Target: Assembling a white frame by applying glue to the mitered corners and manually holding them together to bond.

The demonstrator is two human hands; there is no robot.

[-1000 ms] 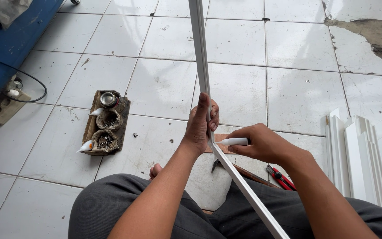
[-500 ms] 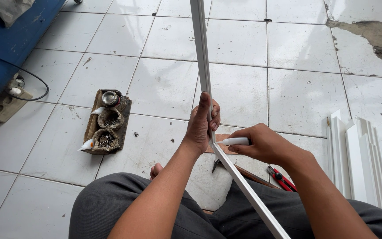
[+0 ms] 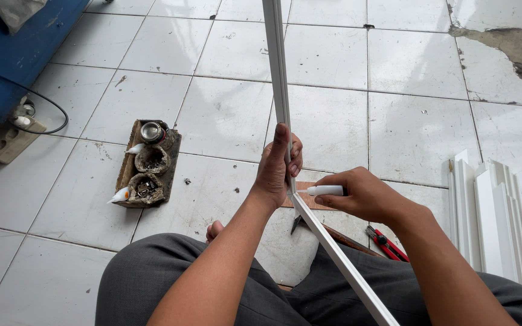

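I sit on a white tiled floor with a long white plastic strip (image 3: 277, 78) running from my lap up and away. My left hand (image 3: 279, 163) is wrapped around the strip at its bend. My right hand (image 3: 364, 196) holds a small white glue tube (image 3: 324, 191), its nozzle pointing left and touching the strip just below my left hand.
A wooden block (image 3: 146, 163) with three round cups and two small white tubes lies on the floor to the left. Red pliers (image 3: 385, 241) lie by my right knee. White trim pieces (image 3: 502, 211) are stacked at the right. A power strip (image 3: 13, 139) and a blue cabinet (image 3: 13, 48) are at the far left.
Both hands have held their grip; the view has shifted only slightly.
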